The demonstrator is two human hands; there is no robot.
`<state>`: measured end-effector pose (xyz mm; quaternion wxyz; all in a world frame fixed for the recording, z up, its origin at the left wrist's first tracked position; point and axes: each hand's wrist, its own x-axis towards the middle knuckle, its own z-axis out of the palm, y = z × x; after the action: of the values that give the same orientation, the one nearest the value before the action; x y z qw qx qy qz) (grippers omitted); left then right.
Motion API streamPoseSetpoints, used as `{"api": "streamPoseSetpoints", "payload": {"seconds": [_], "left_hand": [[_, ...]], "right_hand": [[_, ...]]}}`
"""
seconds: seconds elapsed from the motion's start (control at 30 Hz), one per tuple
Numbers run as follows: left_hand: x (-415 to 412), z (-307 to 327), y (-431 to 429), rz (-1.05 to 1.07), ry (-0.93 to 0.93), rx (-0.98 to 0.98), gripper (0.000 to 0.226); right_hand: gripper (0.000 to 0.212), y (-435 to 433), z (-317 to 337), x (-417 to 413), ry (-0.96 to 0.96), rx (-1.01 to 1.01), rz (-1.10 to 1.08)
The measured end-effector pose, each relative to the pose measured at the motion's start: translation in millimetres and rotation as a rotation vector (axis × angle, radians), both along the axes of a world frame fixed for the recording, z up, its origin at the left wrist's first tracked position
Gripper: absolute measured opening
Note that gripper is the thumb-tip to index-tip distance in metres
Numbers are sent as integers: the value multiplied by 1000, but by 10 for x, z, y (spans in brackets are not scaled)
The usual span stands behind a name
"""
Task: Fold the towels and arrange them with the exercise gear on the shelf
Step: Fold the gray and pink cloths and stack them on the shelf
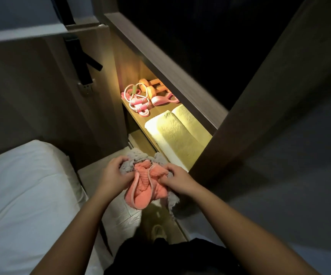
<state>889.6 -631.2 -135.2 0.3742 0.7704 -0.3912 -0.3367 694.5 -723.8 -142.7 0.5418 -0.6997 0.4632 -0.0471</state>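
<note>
Head view: my left hand (pixel 114 174) and right hand (pixel 179 180) are both clenched on a crumpled bundle of two towels, held in the air just below the middle of the picture. The left hand's fingers curl round the grey towel (pixel 129 158). The right hand's fingers dig into the coral towel (pixel 145 188), which sits bunched on top of the grey one. A grey edge hangs out at 5 o'clock of the bundle.

At 12 o'clock from my hands the lit shelf (pixel 135 114) holds two folded pale towels lying side by side and touching: the front towel (pixel 172 135) nearest me, the back towel (pixel 192 120) against the frame. Further along the shelf, at 11 o'clock of these, the gear lies in a cluster. It is two orange dumbbells (pixel 151 88), one coiled pink skipping rope (pixel 136 99) and one pink looped puller (pixel 163 99) at 3 o'clock of the rope.

One white bed (pixel 21 195) fills 8 o'clock. One foot (pixel 157 231) shows at 6 o'clock.
</note>
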Motion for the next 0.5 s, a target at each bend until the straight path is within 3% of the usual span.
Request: {"api": "streamPoseSetpoints", "payload": {"seconds": [0.23,0.5], "left_hand": [[572,29,-713,-158,-15,67,33],[1508,-27,-1818,-582,-33,78,31]], "right_hand": [[15,-453,-23,426,-26,39,-133],[14,-884,-157,1232,-14,-26,-494]]}}
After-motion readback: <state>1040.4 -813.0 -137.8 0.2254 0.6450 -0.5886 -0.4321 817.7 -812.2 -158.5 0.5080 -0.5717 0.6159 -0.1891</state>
